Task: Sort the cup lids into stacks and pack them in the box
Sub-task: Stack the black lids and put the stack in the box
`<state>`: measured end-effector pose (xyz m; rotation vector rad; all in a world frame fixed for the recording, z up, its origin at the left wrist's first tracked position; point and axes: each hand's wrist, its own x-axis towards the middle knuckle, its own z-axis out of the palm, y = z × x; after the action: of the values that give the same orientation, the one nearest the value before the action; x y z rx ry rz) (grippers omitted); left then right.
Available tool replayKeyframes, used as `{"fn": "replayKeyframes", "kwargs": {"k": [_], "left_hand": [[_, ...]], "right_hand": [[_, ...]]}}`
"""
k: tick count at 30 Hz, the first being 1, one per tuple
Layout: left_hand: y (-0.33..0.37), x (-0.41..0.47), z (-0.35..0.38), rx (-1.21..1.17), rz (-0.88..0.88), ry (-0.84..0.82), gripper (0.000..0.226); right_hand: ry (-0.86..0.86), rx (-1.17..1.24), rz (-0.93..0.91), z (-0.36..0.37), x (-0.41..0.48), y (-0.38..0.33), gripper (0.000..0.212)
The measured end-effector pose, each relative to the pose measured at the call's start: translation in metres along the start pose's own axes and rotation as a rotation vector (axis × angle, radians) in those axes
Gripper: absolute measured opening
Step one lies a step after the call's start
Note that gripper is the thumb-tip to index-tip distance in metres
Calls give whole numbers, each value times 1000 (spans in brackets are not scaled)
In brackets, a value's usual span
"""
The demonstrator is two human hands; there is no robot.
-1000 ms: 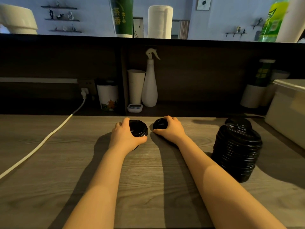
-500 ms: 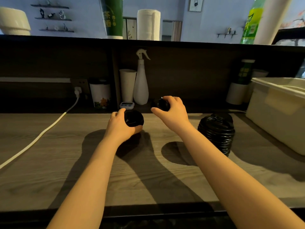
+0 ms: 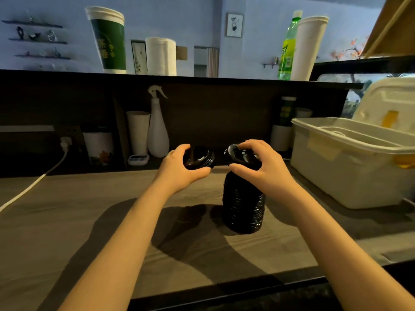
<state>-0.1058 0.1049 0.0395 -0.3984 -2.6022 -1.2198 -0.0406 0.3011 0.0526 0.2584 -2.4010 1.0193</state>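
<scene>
**Head view, read left to right.** A white cable point(image 3: 31, 185) trails over the far-left worktop point(image 3: 67, 232), well apart from the work.

**Left hand** point(image 3: 177, 171): raised above the worktop, with its fingers point(image 3: 198, 173) and thumb curled round the rim of the left lid point(image 3: 198, 158) and clamped on it.

**Right hand** point(image 3: 267, 173): its fingers point(image 3: 249, 145) and thumb are clamped on the right lid point(image 3: 239, 153). The lid is held tilted directly over the tall stack point(image 3: 243, 205) of black lids. The stack stands on the worktop, near the open white box point(image 3: 336, 176) on its right. Whether the right lid touches the top of the stack cannot be told.

**Likely step:** seating the right lid on the stack.

**Risks, as judged:**
- (a) The right lid goes down tilted and sits crooked instead of nesting, so later lids ride askew.
- (b) Downward or sideways pressure on so tall and narrow a column tips it and scatters lids over the worktop.
- (c) The left lid, if it is of another kind, gets added to the wrong stack.
- (d) A loosely nested stack splits when it is lifted over the box wall.
</scene>
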Motion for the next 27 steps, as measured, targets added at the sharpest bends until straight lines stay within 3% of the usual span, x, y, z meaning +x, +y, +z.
{"fn": "replayKeyframes", "kwargs": {"k": [6,11,15,19,24,27], "left_hand": [[-17,2,23,-71,-65,30,84],[-25,5,24,-36,-63,69,79],[-25,6,26,-4,-40,90,79],[-22,5,25,-5,3,121,77],[-4,2,19,-149,40,163,56],[22,6,14,-162,149,141,48]], "right_hand": [[-40,318,68,2,-5,36,37],[-73,221,-25,17,-6,50,38],[-35,223,-32,18,-11,59,44],[-104,229,-21,15,-15,65,46],[-162,268,-17,15,-18,66,50],[-151,276,-18,14,-18,65,59]]}}
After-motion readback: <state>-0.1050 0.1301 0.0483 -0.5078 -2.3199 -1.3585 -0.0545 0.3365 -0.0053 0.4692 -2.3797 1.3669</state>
